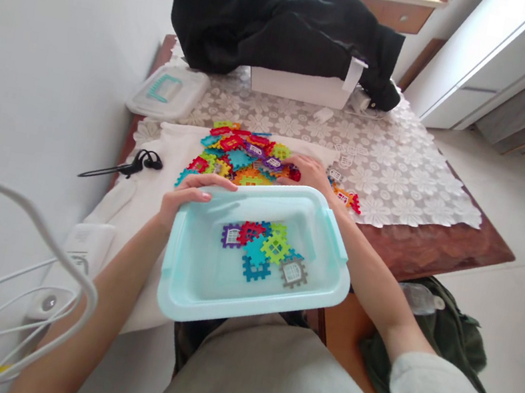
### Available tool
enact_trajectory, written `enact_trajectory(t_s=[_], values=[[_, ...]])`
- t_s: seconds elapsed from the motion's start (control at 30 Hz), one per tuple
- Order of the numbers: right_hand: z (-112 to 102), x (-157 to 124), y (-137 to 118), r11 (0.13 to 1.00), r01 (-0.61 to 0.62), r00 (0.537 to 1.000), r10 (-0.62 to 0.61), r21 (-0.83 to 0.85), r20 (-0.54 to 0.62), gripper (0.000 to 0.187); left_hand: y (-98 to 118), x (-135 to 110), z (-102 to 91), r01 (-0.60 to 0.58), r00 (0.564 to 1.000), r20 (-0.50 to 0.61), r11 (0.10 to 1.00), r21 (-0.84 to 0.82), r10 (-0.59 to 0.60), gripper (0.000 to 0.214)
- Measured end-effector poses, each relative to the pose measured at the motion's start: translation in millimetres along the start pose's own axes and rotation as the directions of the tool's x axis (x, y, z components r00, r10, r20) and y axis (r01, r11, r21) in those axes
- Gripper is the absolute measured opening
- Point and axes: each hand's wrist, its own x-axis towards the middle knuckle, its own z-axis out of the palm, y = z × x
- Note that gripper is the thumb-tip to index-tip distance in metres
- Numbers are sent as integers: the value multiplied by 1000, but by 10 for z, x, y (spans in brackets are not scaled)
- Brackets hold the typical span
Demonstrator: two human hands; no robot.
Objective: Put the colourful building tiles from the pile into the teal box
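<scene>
My left hand point(192, 194) is closed on the far left corner of a pale turquoise plastic bin point(195, 290), its fingers over the rim. The bin is tilted toward me. Several interlocking plastic tiles lie on its floor, among them a lime green tile point(276, 244), a grey window tile point(293, 272) and a purple window tile point(232, 236). Past the far rim, my right hand point(310, 172) reaches onto a heap of coloured tiles point(239, 157), thumb and fingers apart at its right side. The bin's rim partly hides the heap's near edge.
A white cloth point(170, 146) lies under the heap on a lace-covered table point(398, 173). At the back, a black cover point(292, 26) drapes a white box. A translucent lid point(169, 92), black earphones point(141, 161) and a looping white cable point(38, 201) are on the left.
</scene>
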Motion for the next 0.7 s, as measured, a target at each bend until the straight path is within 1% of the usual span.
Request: enact_trajectory(t_s=[0.07, 0.13, 0.27, 0.4, 0.5, 0.57, 0.6, 0.63, 0.67, 0.7], values=[[-6, 13, -15, 997, -15, 999, 19, 69, -50, 39, 23, 10, 16, -24, 1000, 3, 1000, 1, 24, 8], [-24, 14, -33, 994, -24, 995, 34, 106, -90, 32, 37, 26, 13, -21, 1000, 11, 1000, 5, 21, 10], [-91, -4, -76, 998, -25, 986, 35, 65, -162, 19, 33, 50, -29, 17, 1000, 22, 1000, 11, -17, 24], [-129, -8, -95, 998, -37, 978, 48, 56, -203, 16, 26, 50, -48, 21, 999, 38, 1000, 9, -21, 31], [-119, 10, -80, 995, -7, 971, 31, 101, -239, 19, 35, 50, -38, 26, 998, 49, 1000, 0, -26, 33], [-116, 32, -64, 979, 13, 956, 47, 201, -291, 28, 40, 53, -33, 30, 998, 50, 999, -12, -30, 34], [-122, 45, -60, 958, 20, 946, 74, 285, -315, 33, 40, 55, -32, 29, 998, 47, 999, -19, -29, 34], [-134, 57, -62, 922, 27, 937, 111, 387, -331, 39, 39, 57, -34, 28, 999, 45, 999, -25, -27, 33], [-154, 65, -73, 866, 39, 930, 152, 499, -335, 45, 35, 60, -38, 25, 999, 44, 999, -28, -24, 33], [-182, 69, -94, 791, 56, 924, 189, 610, -331, 50, 31, 62, -43, 23, 999, 45, 999, -30, -21, 34]])
